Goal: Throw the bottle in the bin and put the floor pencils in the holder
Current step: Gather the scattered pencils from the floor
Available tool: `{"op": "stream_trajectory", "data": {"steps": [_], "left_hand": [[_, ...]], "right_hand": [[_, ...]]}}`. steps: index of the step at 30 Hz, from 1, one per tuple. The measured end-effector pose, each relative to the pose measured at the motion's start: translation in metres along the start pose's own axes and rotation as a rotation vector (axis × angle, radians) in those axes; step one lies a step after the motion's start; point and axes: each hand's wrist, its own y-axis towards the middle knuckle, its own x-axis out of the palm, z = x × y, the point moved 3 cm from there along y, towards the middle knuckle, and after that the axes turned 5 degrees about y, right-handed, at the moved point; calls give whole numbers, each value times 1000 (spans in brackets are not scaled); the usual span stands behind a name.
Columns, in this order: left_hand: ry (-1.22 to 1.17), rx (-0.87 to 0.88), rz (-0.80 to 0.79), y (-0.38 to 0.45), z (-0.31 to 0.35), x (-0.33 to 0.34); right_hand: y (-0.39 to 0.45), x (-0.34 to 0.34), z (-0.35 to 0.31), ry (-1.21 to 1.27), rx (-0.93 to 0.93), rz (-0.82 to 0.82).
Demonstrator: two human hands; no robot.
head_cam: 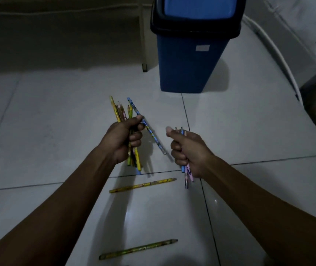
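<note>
My left hand (123,140) is closed around a bundle of several pencils (119,111), mostly yellow and green, with a blue one (149,129) slanting out to the right. My right hand (189,150) grips a few blue and pink pencils (187,174), their tips poking up above the fist. Both hands hover above the white tiled floor. Two pencils lie loose on the floor: a yellow one (142,185) just below my hands and a green-yellow one (138,249) nearer to me. The blue bin (188,60) with a black rim stands ahead. No bottle or holder is in sight.
A thin furniture leg (144,54) stands left of the bin, with dark shadow behind it. A white cable or pipe (280,54) curves along the floor to the right, beside a wall and a dark object at the right edge.
</note>
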Motion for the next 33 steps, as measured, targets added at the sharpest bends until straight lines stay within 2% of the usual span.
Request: {"op": "stream_trajectory", "data": {"steps": [6,10,13,16,21,24,28,31,33], "left_hand": [[-491,-190,50,5,-5,5],[-522,-266,80,3,-11,9],[-509,-290,79,4,-11,10],[-455,-290,49,2,-6,11],[-234,-307,44,-16,5,12],[-48,-252,14,-28,15,13],[393,-92,-62,-40,15,14],[698,-27,-153,-43,-1,11],[982,73,-180,-38,-15,10]], "right_hand": [[-7,4,8,-92,-221,59],[-7,10,-1,-147,-444,25],[-5,15,-8,-139,-490,31],[-5,17,-15,-110,-492,106],[0,7,-40,99,-383,277],[5,-9,-56,222,-324,337],[12,-33,-59,310,-271,352],[18,-45,-41,315,-160,341],[20,-50,-23,361,-59,304]]}}
